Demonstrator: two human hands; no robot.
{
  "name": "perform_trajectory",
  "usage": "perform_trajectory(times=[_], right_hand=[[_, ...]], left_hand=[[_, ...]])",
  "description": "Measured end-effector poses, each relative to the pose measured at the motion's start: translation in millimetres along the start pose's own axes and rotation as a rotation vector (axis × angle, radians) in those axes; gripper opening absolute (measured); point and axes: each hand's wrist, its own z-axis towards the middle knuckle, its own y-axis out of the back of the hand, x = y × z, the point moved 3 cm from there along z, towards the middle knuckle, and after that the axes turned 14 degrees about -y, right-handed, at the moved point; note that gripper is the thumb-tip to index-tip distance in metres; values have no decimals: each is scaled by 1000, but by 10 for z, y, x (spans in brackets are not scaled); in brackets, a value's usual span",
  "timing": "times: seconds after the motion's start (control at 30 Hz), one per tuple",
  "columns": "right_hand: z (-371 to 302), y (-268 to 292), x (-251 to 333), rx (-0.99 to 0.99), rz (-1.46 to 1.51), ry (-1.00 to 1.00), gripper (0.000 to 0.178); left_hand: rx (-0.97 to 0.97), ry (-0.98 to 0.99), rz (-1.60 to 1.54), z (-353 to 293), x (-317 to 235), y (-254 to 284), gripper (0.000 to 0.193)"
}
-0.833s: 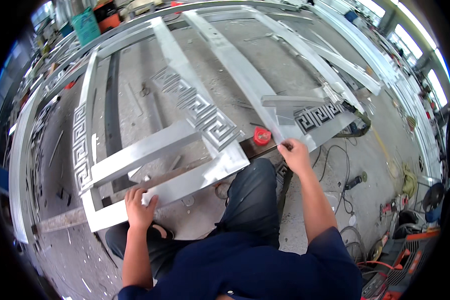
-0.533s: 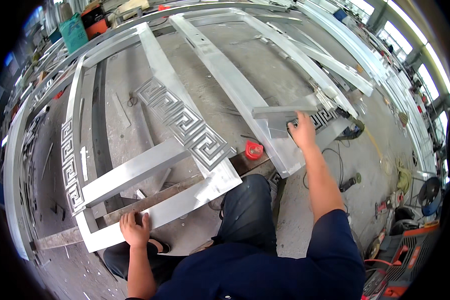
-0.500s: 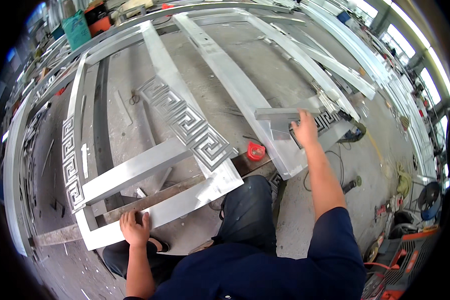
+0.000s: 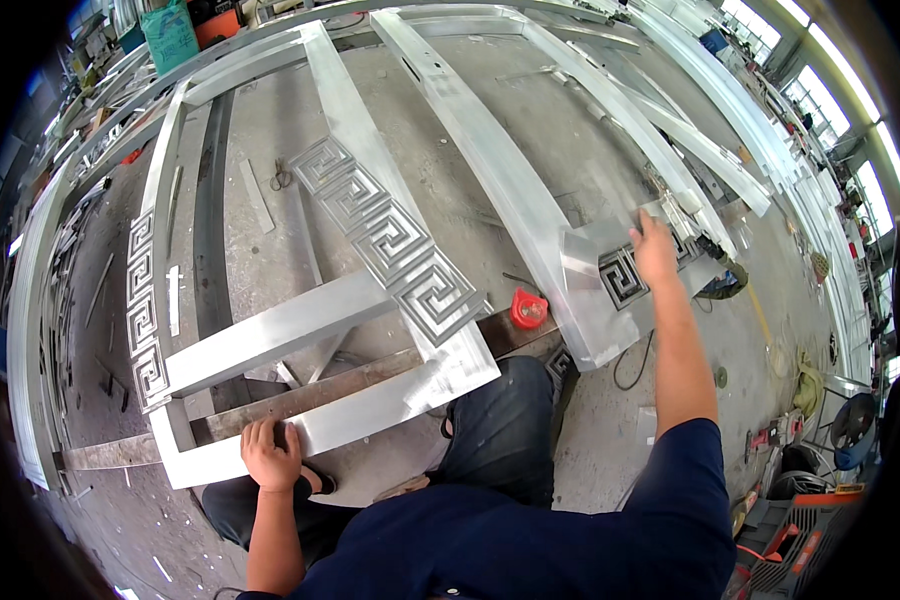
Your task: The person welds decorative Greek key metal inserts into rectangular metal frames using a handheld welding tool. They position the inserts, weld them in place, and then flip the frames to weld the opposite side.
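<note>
My left hand (image 4: 271,455) lies over the near rail of a silver aluminium frame (image 4: 370,411), its fingers bent round the rail's far edge. At the right, my right hand (image 4: 656,252) has its fingers closed on a pale aluminium piece (image 4: 610,232), which is partly blurred. Beneath that hand a dark Greek-key panel (image 4: 622,278) is partly covered. Another Greek-key panel (image 4: 385,240) lies aslant across a long bar of the frame, and a narrower patterned strip (image 4: 144,310) runs along its left side. A red tape measure (image 4: 528,309) sits between the two frame sections.
Long aluminium bars (image 4: 470,130) stretch away over the concrete floor. A brown steel support (image 4: 300,398) passes under the frame. Scissors (image 4: 281,175) lie farther off. An orange and grey toolbox (image 4: 805,540) stands at the lower right, and a green bag (image 4: 170,38) at the far left.
My right hand has moved right with the aluminium piece, uncovering more of the dark panel. My left hand stays on the rail. The whole view has shifted slightly.
</note>
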Motion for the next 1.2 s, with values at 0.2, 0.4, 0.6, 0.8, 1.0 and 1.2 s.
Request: perform_trajectory(times=[0.2,0.4,0.6,0.8,1.0,1.2], right_hand=[[31,-29,62,-17,-176,-14,51],[166,-554,-438,228,-35,-191,48],[-87,-716,-557,23,-23,-168,42],[-377,-345,196,18,175,-1,47],[-646,-647,588,315,136,-203,84],[-588,-851,434,260,205,-249,85]], left_hand=[[41,24,-4,10,5,-8,18],[44,-6,-50,63,3,94,24],[154,11,27,49,-72,3,37],[95,-25,19,39,-65,-43,33],[48,-41,7,104,-70,-1,28],[42,-42,-14,64,-42,-25,27]])
